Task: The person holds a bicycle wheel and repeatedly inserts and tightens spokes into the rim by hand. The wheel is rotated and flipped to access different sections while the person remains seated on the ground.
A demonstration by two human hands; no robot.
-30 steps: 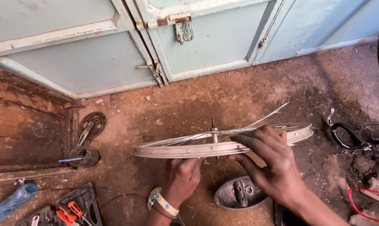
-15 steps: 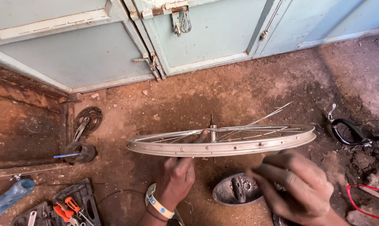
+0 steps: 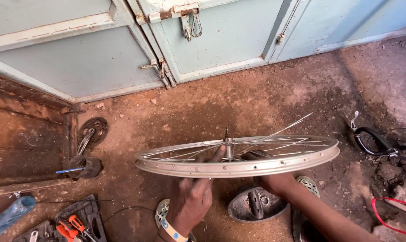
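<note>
- Spanning the back of the view, pale blue metal doors [image 3: 99, 67] stand on a reddish dirt floor [image 3: 256, 98], with a hasp and latch [image 3: 191, 22] near the top.
- A bare spoked bicycle wheel rim [image 3: 238, 168] is held level above the dirt, at mid-frame; a few loose spokes [image 3: 292, 127] stick up from its hub [image 3: 228, 145].
- The left hand [image 3: 191, 201] grips the rim's near edge from below, fingers curled up around it, a fingertip reaching the spokes.
- The right hand [image 3: 272, 179] reaches under the rim near the hub; its fingers are mostly hidden, so their state cannot be told.
- A bicycle saddle [image 3: 256, 205] lies upside down just beneath the rim.
- A crank with chainring [image 3: 91, 132] lies left.
- A black tool tray [image 3: 77, 219] holds orange-handled screwdrivers [image 3: 68, 224].
- A brake lever [image 3: 369, 139] lies far right.
</note>
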